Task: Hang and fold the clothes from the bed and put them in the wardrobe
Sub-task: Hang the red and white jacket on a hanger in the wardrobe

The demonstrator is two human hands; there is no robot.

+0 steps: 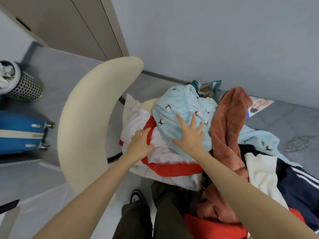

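**A:** Entry one, the pile (260, 171). Location?

**B:** Heaped on what looks like a chair seat, unsorted, nothing hung or folded. The blue fleece (183, 107) lies on top, overlapping the white-red top (160, 152). The rust fleece (227, 128) is just beside it, and the navy piece (296, 185) is at the right edge.

**A:** Hands?

**B:** The right hand (189, 133) is spread wide and flat on the blue fleece, gripping nothing. It is probably pinning the fleece or feeling for an edge. The left hand (140, 142) has its fingers fairly straight, resting on the white-red top by its red band. I see no grip there, so it is likely steadying the lower layer so that the fleece lifts alone.

**A:** Surroundings?

**B:** The chair back (89, 118) curves along the left of the pile. The wardrobe (69, 23) is at upper left with its doors closed, well apart from the pile. The suitcase (20, 131) and the bin (25, 87) stand on the floor at far left.
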